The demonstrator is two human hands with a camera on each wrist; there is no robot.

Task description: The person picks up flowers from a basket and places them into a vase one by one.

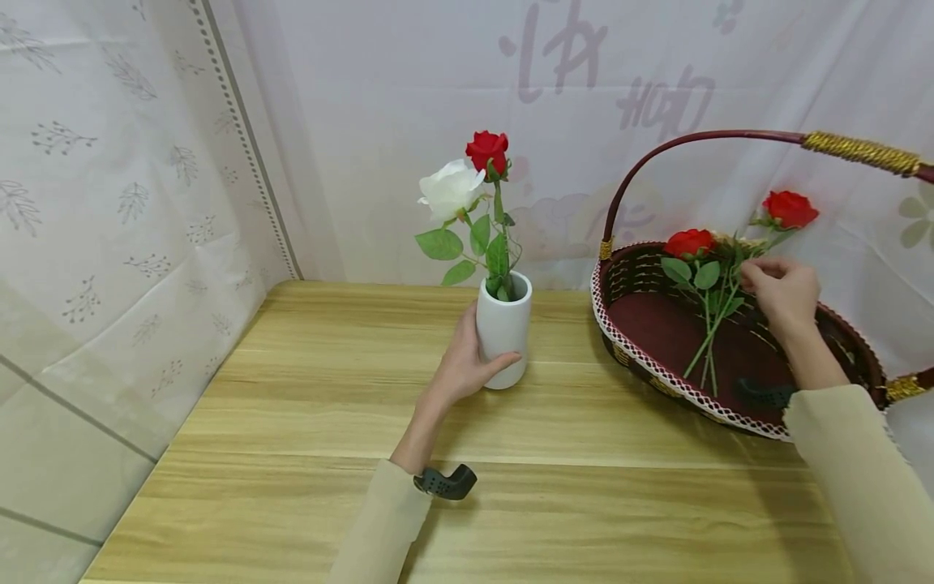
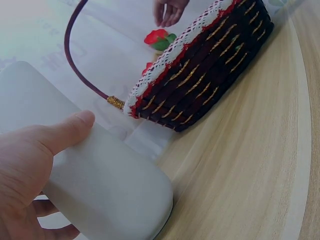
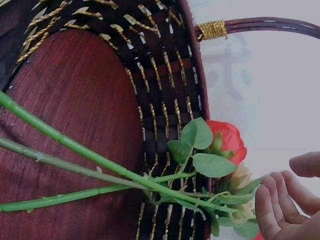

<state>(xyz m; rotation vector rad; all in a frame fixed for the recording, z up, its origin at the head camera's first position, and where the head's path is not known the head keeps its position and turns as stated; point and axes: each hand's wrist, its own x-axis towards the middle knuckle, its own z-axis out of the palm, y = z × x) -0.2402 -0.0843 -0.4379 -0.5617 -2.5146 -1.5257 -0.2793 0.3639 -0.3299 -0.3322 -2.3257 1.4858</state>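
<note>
My left hand (image 1: 467,357) grips a white vase (image 1: 505,341) standing on the table, its thumb across the front and its fingers around the far side. The vase (image 2: 110,175) fills much of the left wrist view. In it stand a white rose (image 1: 451,191) and a red rose (image 1: 487,152) with green leaves. Over the basket, my right hand (image 1: 786,294) is beside the loose roses, thumb apart from its bent fingers (image 3: 274,202) in the right wrist view. Two red roses, one at the left (image 1: 689,242) and one farther right (image 1: 790,209), lean on the basket's back rim, their green stems (image 3: 75,145) crossing.
The dark woven basket (image 1: 633,369) has a white lace rim and a tall arched handle (image 1: 679,139) wound with gold cord. Pale flowers (image 3: 239,178) lie among the roses. A patterned curtain (image 1: 350,146) hangs behind the wooden table (image 1: 306,405).
</note>
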